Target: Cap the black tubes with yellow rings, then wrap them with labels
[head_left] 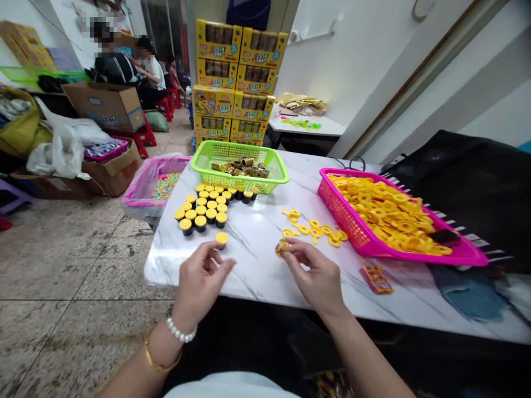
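Observation:
My left hand [202, 281] is over the table's front edge, its thumb and fingers apart with nothing held between them. Just beyond its fingertips stands a small dark cup with a yellow lid [221, 238]; whether they touch I cannot tell. Between thumb and fingers, my right hand [316, 275] pinches a small shiny yellow-and-brown piece [281, 247], too small to make out its kind. Several more yellow-lidded cups [201, 210] stand grouped behind the left hand. Loose yellow ring-shaped plastic pieces [315, 224] lie beyond the right hand.
A green basket [265, 182] at the back holds dark-and-gold cylinders. To the right, a pink basket [338, 207] is heaped with yellow rings; a small red-and-yellow packet [376, 278] lies before it. Left stands a pink lined tub [139, 185] of colourful beads. Stacked yellow boxes [213, 102] rise behind.

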The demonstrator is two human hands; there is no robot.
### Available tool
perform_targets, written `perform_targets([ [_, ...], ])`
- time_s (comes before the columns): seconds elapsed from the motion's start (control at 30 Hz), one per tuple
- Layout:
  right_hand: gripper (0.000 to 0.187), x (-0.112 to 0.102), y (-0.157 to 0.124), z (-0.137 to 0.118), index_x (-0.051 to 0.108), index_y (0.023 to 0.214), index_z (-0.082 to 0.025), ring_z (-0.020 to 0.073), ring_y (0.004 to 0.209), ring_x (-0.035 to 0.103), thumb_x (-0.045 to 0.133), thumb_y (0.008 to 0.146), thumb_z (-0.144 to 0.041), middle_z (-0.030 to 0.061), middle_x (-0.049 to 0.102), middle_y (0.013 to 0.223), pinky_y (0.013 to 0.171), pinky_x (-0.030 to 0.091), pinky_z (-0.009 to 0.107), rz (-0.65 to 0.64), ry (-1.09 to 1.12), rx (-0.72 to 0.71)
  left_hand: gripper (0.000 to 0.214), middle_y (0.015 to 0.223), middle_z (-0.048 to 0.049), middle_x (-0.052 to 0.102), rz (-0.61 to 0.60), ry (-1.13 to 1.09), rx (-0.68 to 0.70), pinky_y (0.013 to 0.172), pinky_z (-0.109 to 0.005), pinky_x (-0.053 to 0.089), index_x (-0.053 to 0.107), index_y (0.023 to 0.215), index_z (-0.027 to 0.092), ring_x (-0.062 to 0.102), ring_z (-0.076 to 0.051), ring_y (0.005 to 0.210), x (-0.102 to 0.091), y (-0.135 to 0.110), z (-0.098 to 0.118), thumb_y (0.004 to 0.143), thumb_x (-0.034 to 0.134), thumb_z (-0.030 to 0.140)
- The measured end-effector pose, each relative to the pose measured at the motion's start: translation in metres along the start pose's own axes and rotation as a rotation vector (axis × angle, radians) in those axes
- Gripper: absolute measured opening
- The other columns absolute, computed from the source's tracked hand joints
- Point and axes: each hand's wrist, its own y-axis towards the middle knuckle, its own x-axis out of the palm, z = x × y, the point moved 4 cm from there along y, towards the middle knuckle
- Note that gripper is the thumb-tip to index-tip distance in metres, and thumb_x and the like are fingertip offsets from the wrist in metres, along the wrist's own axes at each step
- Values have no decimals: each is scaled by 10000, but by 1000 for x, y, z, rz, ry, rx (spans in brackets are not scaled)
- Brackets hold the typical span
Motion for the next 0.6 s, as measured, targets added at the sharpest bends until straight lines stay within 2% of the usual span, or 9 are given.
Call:
perform_targets([
  [0.1, 37, 23, -1, -38, 655, 870, -221, 172, 788, 713, 667, 889, -250, 41, 749, 915, 732, 606, 307, 21, 135, -37, 402, 942, -50, 677, -80, -209, -30, 581, -217, 473, 657, 1091, 170, 586, -111, 662, 15, -6, 14, 770, 765, 386],
  [0.13, 58, 31, -3, -48, 643, 853, -222, 163, 749, 701, 687, 874, -252, 28, 735, 868, 715, 602, 300, 27, 181, -18, 347, 935, -55, 684, -91, -268, -39, 603, -218, 481, 673, 1038, 164, 592, -115, 682, 17, -5, 16, 775, 755, 375],
  [0.2, 146, 45, -9, -57, 608, 874, -226, 152, 691, 685, 738, 834, -279, 8, 704, 819, 666, 595, 291, 2, 327, 112, 238, 809, -38, 675, -113, -353, -77, 595, -216, 470, 686, 893, 151, 566, -106, 635, 15, 1, 16, 807, 709, 371],
  [0.27, 320, 57, -13, -57, 572, 1018, -237, 158, 683, 697, 782, 793, -326, -2, 704, 829, 651, 601, 299, -107, 534, 294, 234, 670, -9, 628, -181, -368, -125, 532, -205, 423, 679, 788, 142, 501, -87, 547, 10, 4, 11, 818, 681, 374],
  [0.33, 466, 66, -13, -55, 550, 1130, -228, 166, 678, 703, 802, 769, -382, 2, 718, 818, 634, 601, 304, -293, 703, 425, 238, 611, 6, 593, -273, -325, -149, 480, -192, 362, 684, 746, 133, 445, -72, 502, 4, 5, 7, 803, 691, 364],
  [0.4, 397, 70, -9, -53, 629, 1016, -181, 147, 604, 663, 796, 765, -439, 8, 705, 713, 568, 568, 268, -461, 743, 476, 238, 577, 16, 563, -306, -287, -151, 466, -185, 334, 688, 721, 129, 427, -68, 495, 0, 4, 5, 804, 690, 352],
  [0.43, 353, 70, -5, -51, 660, 893, -162, 128, 551, 623, 794, 761, -461, 8, 685, 651, 523, 535, 244, -502, 721, 486, 239, 565, 22, 546, -272, -289, -153, 460, -183, 327, 690, 732, 130, 423, -67, 491, -2, 3, 4, 812, 683, 355],
  [0.5, 368, 70, 1, -47, 660, 706, -149, 100, 490, 555, 795, 751, -488, 11, 655, 580, 466, 483, 218, -494, 661, 504, 237, 559, 39, 519, -125, -331, -160, 450, -178, 323, 688, 800, 140, 418, -64, 483, -7, 0, 3, 828, 680, 375],
  [0.6, 379, 70, 5, -46, 676, 675, -150, 96, 478, 543, 792, 748, -503, 15, 662, 581, 445, 464, 210, -362, 609, 517, 297, 547, 63, 478, 50, -452, -197, 419, -170, 304, 654, 839, 152, 394, -52, 444, -10, -11, 1, 838, 686, 448],
])
